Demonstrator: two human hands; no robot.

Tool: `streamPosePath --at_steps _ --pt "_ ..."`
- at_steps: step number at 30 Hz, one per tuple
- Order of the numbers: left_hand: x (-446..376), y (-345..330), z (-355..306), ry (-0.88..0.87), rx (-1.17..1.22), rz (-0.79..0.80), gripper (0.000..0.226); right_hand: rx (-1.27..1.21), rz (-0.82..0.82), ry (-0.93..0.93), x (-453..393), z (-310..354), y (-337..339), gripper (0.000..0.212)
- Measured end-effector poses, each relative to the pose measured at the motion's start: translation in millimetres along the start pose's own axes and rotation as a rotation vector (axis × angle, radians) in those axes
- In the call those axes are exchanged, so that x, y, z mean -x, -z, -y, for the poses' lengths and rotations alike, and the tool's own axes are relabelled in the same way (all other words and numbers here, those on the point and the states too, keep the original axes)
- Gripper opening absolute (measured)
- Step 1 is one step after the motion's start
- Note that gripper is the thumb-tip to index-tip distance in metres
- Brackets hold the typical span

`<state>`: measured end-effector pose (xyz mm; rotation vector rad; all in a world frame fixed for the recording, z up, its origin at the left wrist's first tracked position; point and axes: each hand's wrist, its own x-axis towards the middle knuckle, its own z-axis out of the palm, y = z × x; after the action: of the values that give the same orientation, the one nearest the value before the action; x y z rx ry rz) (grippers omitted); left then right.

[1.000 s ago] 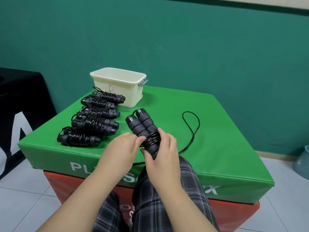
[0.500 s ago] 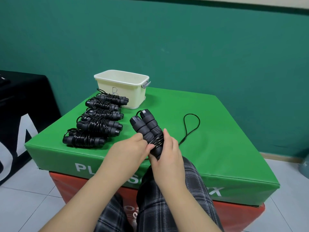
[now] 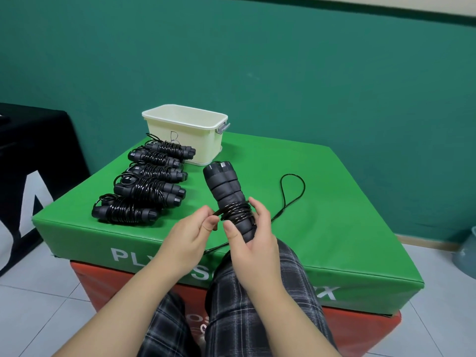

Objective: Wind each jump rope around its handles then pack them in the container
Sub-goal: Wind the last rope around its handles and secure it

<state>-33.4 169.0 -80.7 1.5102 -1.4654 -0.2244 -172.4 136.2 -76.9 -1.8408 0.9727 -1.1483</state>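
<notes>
The pair of black handles [image 3: 228,194] is held together just above the near edge of the green worktop [image 3: 322,202], tilted with its caps pointing away toward the cream container [image 3: 185,130]. Several turns of cord [image 3: 235,211] already sit round the lower half. The right hand [image 3: 253,238] grips the bottom of the handles, thumb across the front; the left hand [image 3: 190,233] pinches the cord just left of the coil. The step in hand is judged to be winding, partway done: a loose loop [image 3: 293,194] lies on the worktop to the right of the handles. Next, the left hand must carry more turns round, drawing that slack in. Five wound ropes [image 3: 146,186] lie left of the handles, not yet packed
</notes>
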Motion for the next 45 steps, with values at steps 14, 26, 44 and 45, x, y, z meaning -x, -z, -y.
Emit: streamPosePath --at_steps 14,26,44,45 --pt "-2 -4 -12 0.169 0.587 0.069 0.073 -0.197 0.074 0.041 -3 -2 7 0.026" --pt "7 -4 -8 0.117 0.239 0.033 0.036 -0.086 -0.331 0.119 -9 -1 7 0.027" --pt "2 1 -20 0.031 0.189 -0.156 0.02 0.437 -0.079 0.132 -5 -4 -2 0.079" --pt "2 2 -20 0.014 0.202 -0.161 0.018 0.399 -0.068 0.127 -5 -3 0 0.076"
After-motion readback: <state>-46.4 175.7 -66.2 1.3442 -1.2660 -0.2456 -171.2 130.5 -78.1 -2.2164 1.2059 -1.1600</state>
